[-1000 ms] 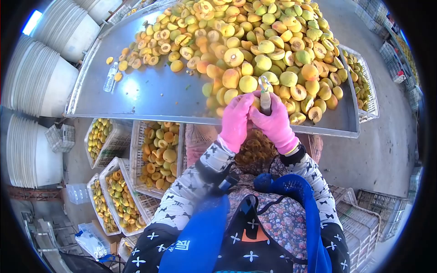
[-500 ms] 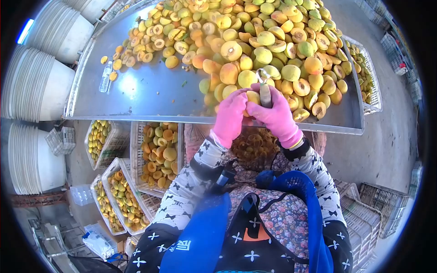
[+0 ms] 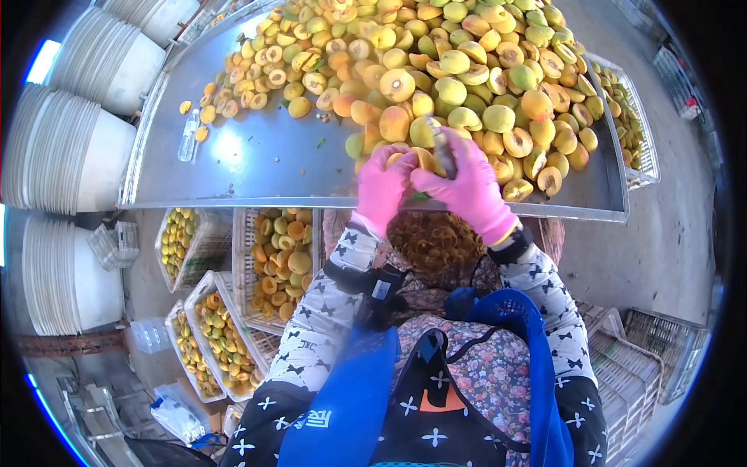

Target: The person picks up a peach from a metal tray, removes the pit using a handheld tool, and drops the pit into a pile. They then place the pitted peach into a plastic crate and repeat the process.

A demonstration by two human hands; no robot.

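Note:
My left hand, in a pink glove, is closed around a yellow peach at the near edge of the metal table. My right hand, gloved the same way, grips a pitting tool, its shaft pointing up and away, slightly blurred. The fingers of both hands meet near the peach, which looks cut; how its parts are shared between them is partly hidden. Just beyond lies a large heap of peaches, many halved, some with pits showing.
The metal table has a raised rim. A plastic bottle lies on its left side. Below stand crates of peaches, and a container of brownish scraps sits near my lap. Stacked white tubs line the left; crates stand right.
My right hand has tipped the pitting tool and moved slightly up and right of the peach. The hands are a little further apart, and the view has shifted slightly.

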